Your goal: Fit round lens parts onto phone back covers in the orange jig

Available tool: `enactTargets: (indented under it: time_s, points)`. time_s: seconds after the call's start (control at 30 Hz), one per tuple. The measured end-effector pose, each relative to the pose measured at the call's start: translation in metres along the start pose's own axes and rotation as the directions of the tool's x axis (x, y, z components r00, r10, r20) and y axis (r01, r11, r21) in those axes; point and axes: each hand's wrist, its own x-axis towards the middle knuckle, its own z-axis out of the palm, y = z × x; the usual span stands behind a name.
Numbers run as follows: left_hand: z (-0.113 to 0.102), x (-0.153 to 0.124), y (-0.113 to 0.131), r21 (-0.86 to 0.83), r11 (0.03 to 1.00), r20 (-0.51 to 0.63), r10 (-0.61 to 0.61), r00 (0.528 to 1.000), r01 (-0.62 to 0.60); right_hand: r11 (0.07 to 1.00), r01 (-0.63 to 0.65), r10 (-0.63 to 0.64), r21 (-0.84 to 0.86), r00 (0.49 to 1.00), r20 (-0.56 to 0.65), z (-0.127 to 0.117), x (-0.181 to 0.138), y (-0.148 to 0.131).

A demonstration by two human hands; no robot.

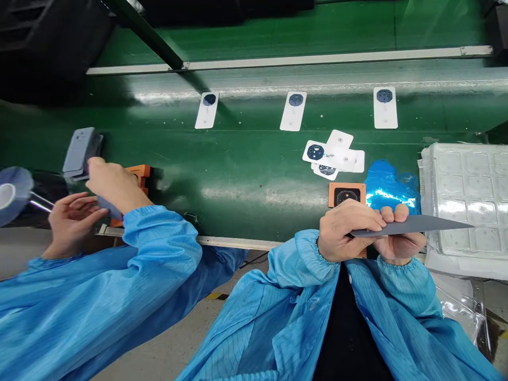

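Note:
A thin, flat grey panel [436,223], like a phone back cover, is held nearly edge-on above the front edge of the table. My left hand [344,228] pinches its left end between thumb and fingers. Curled over its middle from behind are the fingertips of my right hand [399,238], whose palm is below the panel. Just beyond my left hand sits an orange fixture [332,194] with a black round-lens piece in it, partly covered by the hand. Crumpled blue film [391,186] lies behind my right hand.
White cards [347,159] overlap in a pile on the green surface. Three single cards with dark camera-shaped pieces lie farther back. A clear compartment tray [468,190] is at right. At left, a co-worker's hands [113,182] work near stacked grey panels [79,151] and a film roll [15,196].

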Motion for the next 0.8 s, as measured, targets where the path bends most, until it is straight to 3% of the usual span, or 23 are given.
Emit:
enactTargets:
  time_s: [0.1, 0.17, 0.27, 0.33, 0.4, 0.47, 0.53, 0.57, 0.63, 0.73, 0.8]
  points:
    - [0.001, 0.004, 0.001, -0.007, 0.999, 0.0, 0.046, 0.999, -0.046, 0.999, 0.035, -0.034, 0.014, 0.997, -0.062, 0.011, 0.001, -0.007]
    - [0.001, 0.005, 0.003, 0.004, 1.0, 0.018, 0.01, 1.0, -0.01, 0.996, 0.091, -0.089, 0.023, 0.993, -0.076, 0.019, 0.002, -0.011]
    - [-0.001, 0.004, 0.002, 0.052, 0.974, 0.054, -0.225, 0.973, 0.222, 0.991, 0.123, -0.129, -0.052, 0.983, -0.134, 0.026, 0.007, -0.015]
    - [-0.004, 0.002, -0.004, -0.009, 0.888, 0.057, -0.459, 0.886, 0.461, 0.985, 0.08, -0.113, -0.155, 0.969, -0.221, 0.027, 0.013, -0.018]
    - [-0.007, 0.002, -0.014, -0.206, 0.707, 0.106, -0.671, 0.734, 0.677, 0.975, 0.032, -0.094, -0.221, 0.956, -0.279, 0.027, 0.02, -0.024]
    - [-0.01, 0.001, -0.025, -0.435, 0.459, 0.215, -0.782, 0.584, 0.775, 0.975, 0.015, -0.067, -0.22, 0.97, -0.234, 0.03, 0.026, -0.032]
    - [-0.011, 0.0, -0.034, -0.575, 0.268, 0.297, -0.812, 0.503, 0.773, 0.972, 0.027, -0.06, -0.233, 0.989, -0.138, 0.035, 0.029, -0.042]
    - [-0.012, -0.002, -0.037, -0.612, 0.223, 0.31, -0.815, 0.49, 0.759, 0.961, 0.045, -0.074, -0.271, 0.992, -0.098, 0.04, 0.029, -0.046]
    - [-0.011, -0.006, -0.04, -0.638, 0.226, 0.286, -0.818, 0.5, 0.736, 0.902, 0.093, -0.139, -0.422, 0.987, -0.079, 0.048, 0.027, -0.053]
    - [-0.011, -0.012, -0.043, -0.621, 0.37, 0.152, -0.808, 0.57, 0.691, 0.769, 0.091, -0.235, -0.633, 0.961, -0.148, 0.057, 0.028, -0.051]
    - [-0.014, -0.012, -0.047, -0.598, 0.472, 0.041, -0.789, 0.613, 0.647, 0.783, 0.031, -0.202, -0.621, 0.957, -0.207, 0.058, 0.037, -0.04]
